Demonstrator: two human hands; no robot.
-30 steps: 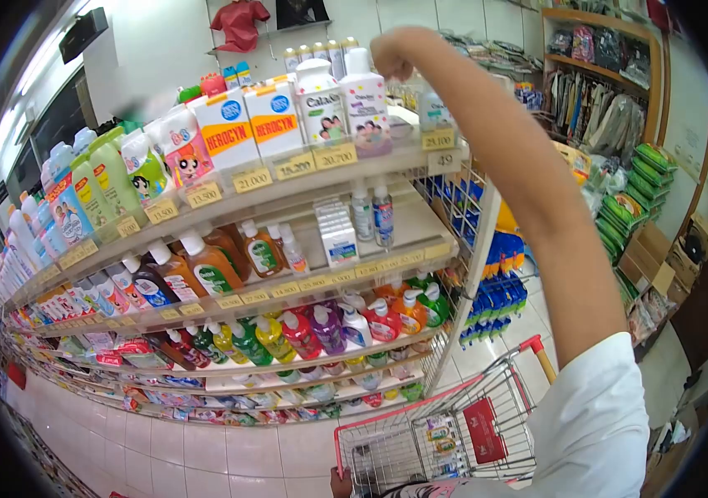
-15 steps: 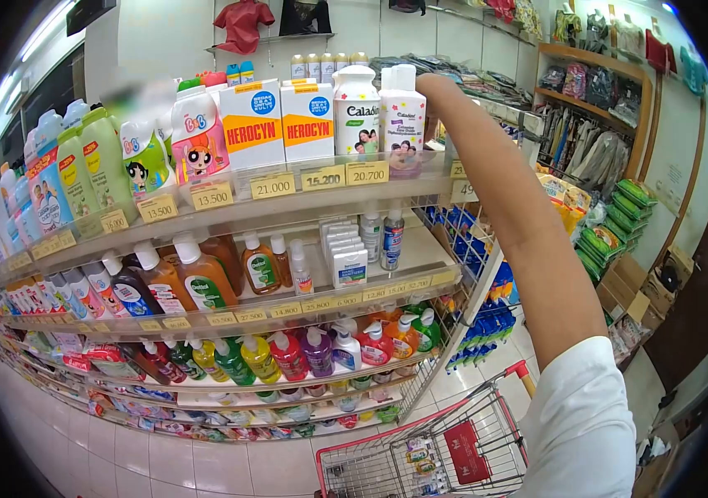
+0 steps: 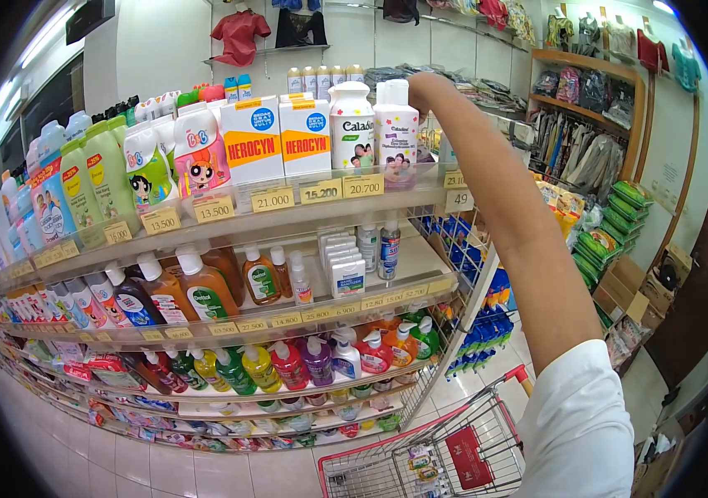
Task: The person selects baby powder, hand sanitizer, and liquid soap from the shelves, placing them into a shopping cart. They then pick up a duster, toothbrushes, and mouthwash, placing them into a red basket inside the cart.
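My right hand [image 3: 423, 86] is raised to the top shelf [image 3: 205, 230] and goes in behind a white lotion bottle with a pink label [image 3: 396, 133]. The bottle hides the fingers, so I cannot tell whether they grip it. A white Caladine bottle [image 3: 351, 126] stands just left of it, followed by two white and orange Herocyn boxes [image 3: 279, 138]. My left hand is out of view.
A red wire shopping cart [image 3: 456, 444] holding a few small items stands below my right arm. Lower shelves carry antiseptic bottles [image 3: 203, 287] and colourful soap bottles [image 3: 288, 361]. Clothes and green packets [image 3: 620, 217] fill racks at the right. White floor tiles lie at the lower left.
My right hand has come down from above the shelf to behind the pink-label bottle. The view has shifted, the shelves now sit lower and nearer, and the hand at the cart handle is gone.
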